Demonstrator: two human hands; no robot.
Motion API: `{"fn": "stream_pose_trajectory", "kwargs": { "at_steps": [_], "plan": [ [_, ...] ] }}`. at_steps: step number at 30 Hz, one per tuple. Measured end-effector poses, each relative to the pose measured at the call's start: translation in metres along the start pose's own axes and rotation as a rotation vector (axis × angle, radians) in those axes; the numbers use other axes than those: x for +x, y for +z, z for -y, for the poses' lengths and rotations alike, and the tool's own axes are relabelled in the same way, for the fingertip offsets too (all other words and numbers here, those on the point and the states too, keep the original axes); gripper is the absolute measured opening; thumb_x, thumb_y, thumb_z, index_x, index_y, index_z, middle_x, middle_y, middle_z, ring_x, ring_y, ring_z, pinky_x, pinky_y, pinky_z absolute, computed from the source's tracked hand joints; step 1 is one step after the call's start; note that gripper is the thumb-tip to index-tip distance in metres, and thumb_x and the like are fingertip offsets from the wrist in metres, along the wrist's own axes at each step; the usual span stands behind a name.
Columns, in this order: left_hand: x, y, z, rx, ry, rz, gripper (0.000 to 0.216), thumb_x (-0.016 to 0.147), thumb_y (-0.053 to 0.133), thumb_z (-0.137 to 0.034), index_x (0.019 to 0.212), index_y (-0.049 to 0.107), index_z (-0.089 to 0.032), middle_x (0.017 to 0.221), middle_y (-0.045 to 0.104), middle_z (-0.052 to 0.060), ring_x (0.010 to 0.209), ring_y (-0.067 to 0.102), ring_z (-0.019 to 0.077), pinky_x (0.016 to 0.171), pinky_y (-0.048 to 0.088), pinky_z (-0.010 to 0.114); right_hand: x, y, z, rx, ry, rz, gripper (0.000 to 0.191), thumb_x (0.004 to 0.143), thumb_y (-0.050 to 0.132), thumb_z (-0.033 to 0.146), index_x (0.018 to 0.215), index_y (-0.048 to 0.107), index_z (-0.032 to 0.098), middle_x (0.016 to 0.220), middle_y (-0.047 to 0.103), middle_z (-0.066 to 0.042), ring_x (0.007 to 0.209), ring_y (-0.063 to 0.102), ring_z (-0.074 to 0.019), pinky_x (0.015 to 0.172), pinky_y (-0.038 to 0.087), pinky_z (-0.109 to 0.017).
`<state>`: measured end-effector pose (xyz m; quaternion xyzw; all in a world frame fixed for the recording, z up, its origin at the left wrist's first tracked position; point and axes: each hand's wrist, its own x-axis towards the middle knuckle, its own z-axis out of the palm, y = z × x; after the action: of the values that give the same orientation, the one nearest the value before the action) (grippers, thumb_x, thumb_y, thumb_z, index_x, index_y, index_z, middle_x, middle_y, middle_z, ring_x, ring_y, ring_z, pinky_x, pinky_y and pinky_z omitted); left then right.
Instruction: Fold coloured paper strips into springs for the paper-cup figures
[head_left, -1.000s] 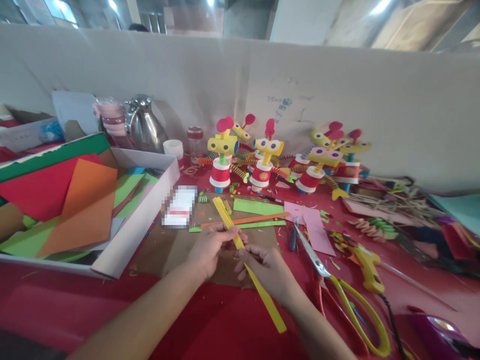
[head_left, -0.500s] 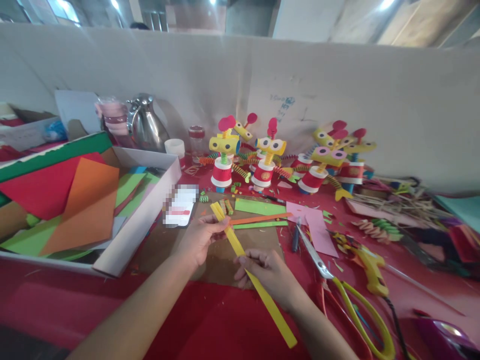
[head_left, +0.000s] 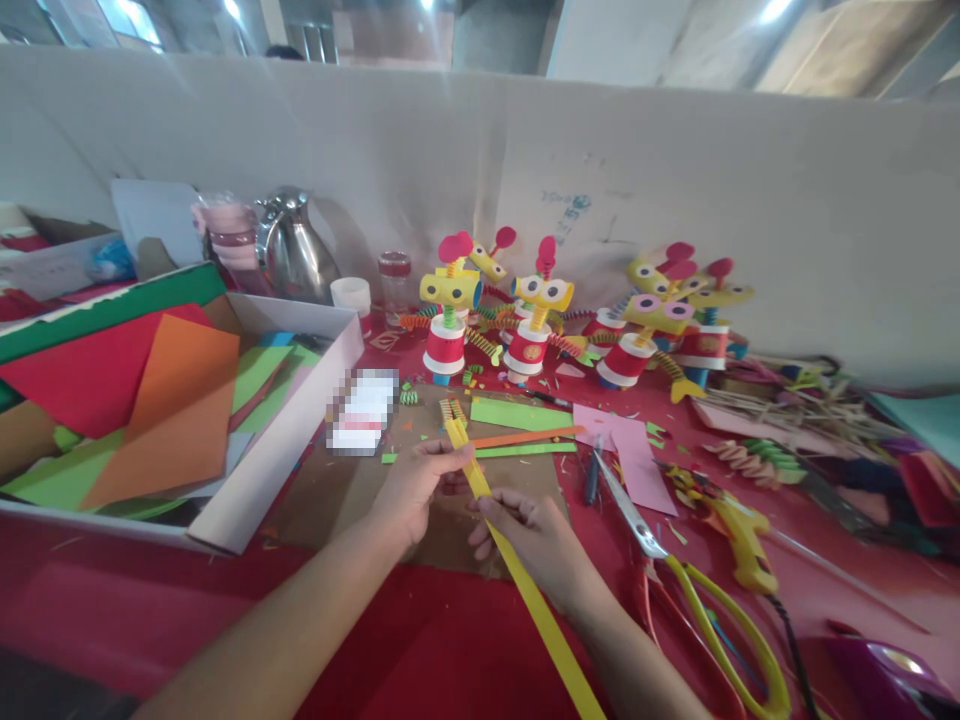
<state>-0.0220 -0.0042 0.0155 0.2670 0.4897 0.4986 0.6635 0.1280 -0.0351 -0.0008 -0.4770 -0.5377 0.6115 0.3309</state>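
A long yellow paper strip (head_left: 534,598) slants from the mat's middle down to the lower edge of view. Its upper end looks doubled, two layers lying together. My left hand (head_left: 421,482) pinches the strip close to that upper end. Lower down, my right hand (head_left: 534,540) grips it between thumb and fingers. Beyond the hands, an orange paper strip (head_left: 525,437) and a narrow green strip (head_left: 529,450) lie on the brown board (head_left: 322,505). Small folded paper springs (head_left: 452,410) sit just past the strip's tip.
Yellow-handled scissors (head_left: 694,580), a yellow glue gun (head_left: 746,550) and pink paper (head_left: 637,465) lie to the right. At left stands a box (head_left: 292,430) of coloured paper; a phone (head_left: 365,412) rests beside it. Several paper-cup figures (head_left: 529,345) line the back, near a steel jug (head_left: 296,245).
Both hands are closer together on the yellow strip. My left hand has shifted slightly right with the strip's upper end, and the lower end now runs out of view.
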Motion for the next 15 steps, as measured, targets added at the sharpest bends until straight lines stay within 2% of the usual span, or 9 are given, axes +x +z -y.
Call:
{"fn": "stream_pose_trajectory", "kwargs": {
  "at_steps": [4,10,15],
  "plan": [
    [0.0028,-0.0062,-0.0064,-0.019,0.041,0.035,0.020,0.059,0.082,-0.029,0.064,0.068,-0.015,0.066,0.069,0.005,0.066,0.063,0.0155,0.072,0.045,0.030,-0.0015,0.0014,0.0002,0.078,0.021,0.012,0.033,0.077,0.065,0.050,0.081,0.064,0.017,0.069,0.069,-0.001,0.061,0.065,-0.0133,0.057,0.049,-0.025],
    [0.0025,-0.0080,-0.0087,0.048,0.088,0.064,0.020,0.061,0.080,-0.029,0.064,0.068,-0.014,0.066,0.070,0.005,0.064,0.062,0.0145,0.067,0.044,0.028,-0.0058,0.0027,0.0055,0.152,0.079,0.055,0.038,0.072,0.070,0.051,0.086,0.066,0.016,0.073,0.070,-0.004,0.063,0.067,-0.0144,0.057,0.050,-0.025],
    [-0.0016,-0.0002,-0.0019,0.063,0.052,0.062,0.021,0.060,0.081,-0.029,0.067,0.067,-0.015,0.067,0.070,0.004,0.061,0.060,0.0129,0.064,0.044,0.027,-0.0039,0.0029,0.0068,0.190,0.079,0.016,0.038,0.075,0.067,0.053,0.078,0.066,0.016,0.070,0.071,-0.004,0.058,0.066,-0.0133,0.055,0.048,-0.024]
  ]
}}
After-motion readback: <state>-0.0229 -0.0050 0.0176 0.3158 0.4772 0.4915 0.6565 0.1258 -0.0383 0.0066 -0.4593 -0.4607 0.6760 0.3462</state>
